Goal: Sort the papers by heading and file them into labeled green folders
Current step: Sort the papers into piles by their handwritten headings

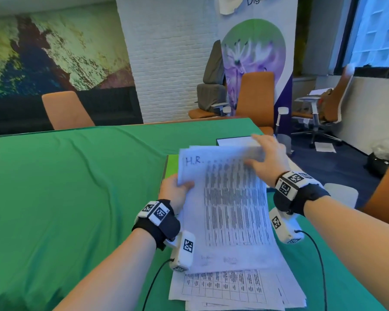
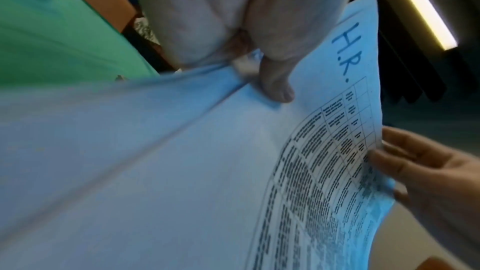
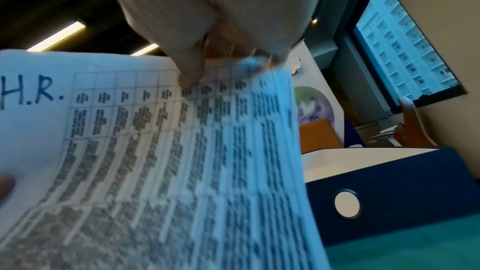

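Note:
Both hands hold a sheaf of printed table sheets (image 1: 229, 207) lifted above the table; the top sheet is headed "H.R." in blue ink (image 2: 348, 52) (image 3: 28, 93). My left hand (image 1: 175, 191) pinches its left edge, thumb on top (image 2: 278, 87). My right hand (image 1: 267, 156) grips the top right corner, thumb on the print (image 3: 189, 75). Under the sheaf lies a green folder (image 1: 172, 163), only its left edge showing. More printed sheets (image 1: 234, 290) lie in a loose stack near me.
A dark blue box file (image 3: 389, 188) (image 1: 234, 140) with papers in it stands at the table's far right. The green cloth (image 1: 65, 187) covers the table. Orange chairs (image 1: 63, 111) stand behind it and at the right.

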The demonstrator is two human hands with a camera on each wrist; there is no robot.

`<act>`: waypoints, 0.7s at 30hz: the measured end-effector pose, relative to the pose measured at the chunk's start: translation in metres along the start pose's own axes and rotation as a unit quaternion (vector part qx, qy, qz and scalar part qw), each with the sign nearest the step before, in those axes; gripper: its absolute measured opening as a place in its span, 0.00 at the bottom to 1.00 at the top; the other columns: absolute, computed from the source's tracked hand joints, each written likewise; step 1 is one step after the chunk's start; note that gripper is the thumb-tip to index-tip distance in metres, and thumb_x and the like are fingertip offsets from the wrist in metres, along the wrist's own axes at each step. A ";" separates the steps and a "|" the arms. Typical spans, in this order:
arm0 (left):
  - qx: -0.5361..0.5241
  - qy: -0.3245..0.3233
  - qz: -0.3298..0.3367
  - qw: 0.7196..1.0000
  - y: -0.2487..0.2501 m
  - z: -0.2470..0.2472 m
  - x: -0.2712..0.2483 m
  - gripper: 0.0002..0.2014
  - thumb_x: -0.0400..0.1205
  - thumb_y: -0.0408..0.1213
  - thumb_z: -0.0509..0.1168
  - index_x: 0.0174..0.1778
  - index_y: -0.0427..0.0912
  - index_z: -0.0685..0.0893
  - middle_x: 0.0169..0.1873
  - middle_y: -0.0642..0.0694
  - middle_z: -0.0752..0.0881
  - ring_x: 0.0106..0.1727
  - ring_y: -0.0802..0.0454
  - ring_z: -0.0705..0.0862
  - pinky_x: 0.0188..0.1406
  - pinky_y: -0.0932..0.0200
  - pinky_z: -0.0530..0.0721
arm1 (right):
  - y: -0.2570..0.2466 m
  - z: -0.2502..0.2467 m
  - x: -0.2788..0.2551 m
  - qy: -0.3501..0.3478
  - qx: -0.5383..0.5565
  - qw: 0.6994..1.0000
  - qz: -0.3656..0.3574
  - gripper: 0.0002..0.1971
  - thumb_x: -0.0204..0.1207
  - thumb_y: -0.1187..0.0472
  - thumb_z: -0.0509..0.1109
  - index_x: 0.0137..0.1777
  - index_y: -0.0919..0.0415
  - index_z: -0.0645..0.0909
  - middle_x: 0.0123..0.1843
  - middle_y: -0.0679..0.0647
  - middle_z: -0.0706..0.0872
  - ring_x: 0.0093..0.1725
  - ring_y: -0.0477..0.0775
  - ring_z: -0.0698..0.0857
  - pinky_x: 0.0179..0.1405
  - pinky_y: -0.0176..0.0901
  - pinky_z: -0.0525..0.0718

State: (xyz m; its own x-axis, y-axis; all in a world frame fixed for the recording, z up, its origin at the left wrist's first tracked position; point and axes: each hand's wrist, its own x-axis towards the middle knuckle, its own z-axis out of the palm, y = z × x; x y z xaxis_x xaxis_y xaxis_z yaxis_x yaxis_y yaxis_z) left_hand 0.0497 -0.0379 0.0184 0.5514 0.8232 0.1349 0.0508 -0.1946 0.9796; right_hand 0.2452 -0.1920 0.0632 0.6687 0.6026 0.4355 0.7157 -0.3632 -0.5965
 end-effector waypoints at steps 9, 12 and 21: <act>-0.031 0.109 0.175 0.978 0.077 -0.005 0.004 0.10 0.81 0.33 0.64 0.57 0.46 0.75 0.52 0.51 0.84 0.52 0.52 0.83 0.57 0.54 0.80 | -0.051 -0.017 -0.010 0.041 0.308 0.951 0.010 0.13 0.80 0.67 0.65 0.61 0.55 0.73 0.57 0.55 0.86 0.53 0.53 0.86 0.52 0.51 0.86; 0.013 0.078 0.180 0.980 0.066 0.007 -0.009 0.23 0.80 0.36 0.67 0.68 0.46 0.66 0.62 0.51 0.80 0.59 0.52 0.80 0.61 0.56 0.77 | -0.055 -0.006 -0.023 0.078 0.324 0.943 -0.005 0.15 0.78 0.69 0.65 0.60 0.53 0.71 0.57 0.56 0.85 0.52 0.52 0.85 0.51 0.49 0.86; 0.046 0.049 0.120 0.990 0.042 0.012 -0.014 0.26 0.81 0.35 0.65 0.72 0.43 0.60 0.58 0.50 0.79 0.52 0.52 0.81 0.53 0.59 0.75 | -0.033 0.006 -0.033 0.007 0.309 0.951 0.013 0.37 0.73 0.75 0.64 0.79 0.50 0.57 0.61 0.50 0.82 0.54 0.48 0.85 0.44 0.40 0.84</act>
State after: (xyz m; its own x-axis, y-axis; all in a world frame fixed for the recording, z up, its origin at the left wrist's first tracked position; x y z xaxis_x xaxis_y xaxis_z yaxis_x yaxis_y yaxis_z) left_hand 0.0539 -0.0634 0.0558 0.4742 0.7937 0.3810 0.0062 -0.4358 0.9000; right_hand 0.1979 -0.1953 0.0646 0.6903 0.5880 0.4216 0.4471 0.1116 -0.8875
